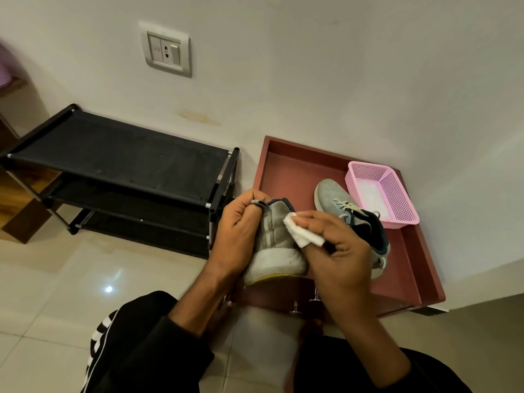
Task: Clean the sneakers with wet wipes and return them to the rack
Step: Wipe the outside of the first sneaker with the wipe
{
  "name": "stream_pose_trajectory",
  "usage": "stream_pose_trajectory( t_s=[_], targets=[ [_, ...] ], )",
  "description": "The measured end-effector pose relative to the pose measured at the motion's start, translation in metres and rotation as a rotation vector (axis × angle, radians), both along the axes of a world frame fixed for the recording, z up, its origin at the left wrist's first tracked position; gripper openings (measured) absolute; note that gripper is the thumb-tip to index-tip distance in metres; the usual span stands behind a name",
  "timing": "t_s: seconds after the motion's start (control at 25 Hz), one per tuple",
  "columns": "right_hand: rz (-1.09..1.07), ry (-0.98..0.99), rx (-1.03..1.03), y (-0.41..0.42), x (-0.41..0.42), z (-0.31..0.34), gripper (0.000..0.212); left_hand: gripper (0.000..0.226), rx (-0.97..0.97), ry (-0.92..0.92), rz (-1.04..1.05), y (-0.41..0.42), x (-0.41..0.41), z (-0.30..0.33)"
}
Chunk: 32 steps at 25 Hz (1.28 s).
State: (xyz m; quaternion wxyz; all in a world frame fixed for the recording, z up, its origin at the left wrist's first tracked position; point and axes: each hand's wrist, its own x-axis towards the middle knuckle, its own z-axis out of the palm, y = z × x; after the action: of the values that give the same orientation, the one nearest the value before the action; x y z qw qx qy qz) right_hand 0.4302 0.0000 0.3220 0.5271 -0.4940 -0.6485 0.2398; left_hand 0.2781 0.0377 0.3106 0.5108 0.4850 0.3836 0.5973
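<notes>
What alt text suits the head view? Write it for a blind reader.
A person's left hand grips a grey sneaker by its heel while the right hand presses a white wet wipe against it. The second sneaker lies beside a pink basket on a maroon tray, right of a black shoe rack.

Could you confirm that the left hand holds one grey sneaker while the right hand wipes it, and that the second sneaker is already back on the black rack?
Not quite: the head view shows the second sneaker lying in the red tray beside the pink basket, not on the black rack. The rest holds: the left hand holds the grey sneaker while the right hand wipes it with a white wipe.
</notes>
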Motion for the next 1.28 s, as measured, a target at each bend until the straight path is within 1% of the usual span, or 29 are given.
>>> stream_pose_trajectory(
  t_s=[0.08, 0.12, 0.16, 0.2, 0.32, 0.4, 0.44, 0.48, 0.56, 0.6, 0.64, 0.68, 0.76, 0.92, 1.04, 1.16, 1.28],
  targets=[
    [-0.074, 0.108, -0.242, 0.007, 0.01, -0.011, 0.016, 0.026, -0.005, 0.019, -0.004, -0.002, -0.001, 0.0],
    [-0.093, 0.209, -0.358, 0.005, 0.011, -0.013, 0.013, 0.024, -0.012, 0.03, -0.014, -0.003, 0.0, -0.001],
    [-0.109, 0.312, -0.431, 0.002, 0.011, -0.015, 0.011, 0.023, -0.012, 0.05, -0.017, -0.005, 0.003, -0.004],
    [-0.132, 0.379, -0.459, -0.002, 0.01, -0.016, 0.011, 0.023, -0.007, 0.088, 0.002, -0.006, 0.007, -0.006],
    [-0.224, 0.423, -0.432, -0.012, 0.005, -0.023, 0.015, 0.022, -0.002, 0.229, 0.112, -0.017, 0.021, -0.01],
    [-0.256, 0.438, -0.434, -0.016, 0.004, -0.026, 0.016, 0.025, -0.092, 0.294, 0.2, -0.024, 0.025, -0.01],
    [-0.266, 0.429, -0.437, -0.018, 0.004, -0.028, 0.015, 0.033, -0.171, 0.315, 0.237, -0.026, 0.027, -0.01],
    [-0.271, 0.412, -0.439, -0.02, 0.006, -0.029, 0.015, 0.045, -0.266, 0.312, 0.248, -0.029, 0.028, -0.01],
    [-0.276, 0.371, -0.432, -0.022, 0.009, -0.033, 0.014, 0.062, -0.435, 0.22, 0.169, -0.032, 0.029, -0.014],
    [-0.269, 0.357, -0.43, -0.022, 0.01, -0.035, 0.014, 0.063, -0.481, 0.153, 0.1, -0.033, 0.029, -0.015],
    [-0.263, 0.348, -0.428, -0.023, 0.011, -0.037, 0.014, 0.059, -0.498, 0.097, 0.038, -0.034, 0.029, -0.016],
    [-0.259, 0.341, -0.426, -0.023, 0.012, -0.039, 0.014, 0.054, -0.489, 0.063, -0.003, -0.036, 0.029, -0.016],
    [-0.251, 0.351, -0.416, -0.023, 0.012, -0.041, 0.016, 0.049, -0.403, 0.066, -0.019, -0.037, 0.028, -0.015],
    [-0.22, 0.418, -0.402, -0.011, 0.012, -0.042, 0.014, 0.047, -0.224, 0.175, -0.01, -0.026, 0.03, -0.013],
    [-0.225, 0.498, -0.434, 0.005, 0.016, -0.048, 0.012, 0.052, -0.139, 0.246, -0.037, -0.014, 0.034, -0.016],
    [-0.225, 0.536, -0.451, 0.02, 0.021, -0.058, 0.014, 0.055, -0.126, 0.293, -0.038, -0.003, 0.039, -0.026],
    [-0.227, 0.556, -0.485, 0.028, 0.025, -0.079, 0.017, 0.056, -0.153, 0.384, -0.05, 0.001, 0.041, -0.046]
  ],
)
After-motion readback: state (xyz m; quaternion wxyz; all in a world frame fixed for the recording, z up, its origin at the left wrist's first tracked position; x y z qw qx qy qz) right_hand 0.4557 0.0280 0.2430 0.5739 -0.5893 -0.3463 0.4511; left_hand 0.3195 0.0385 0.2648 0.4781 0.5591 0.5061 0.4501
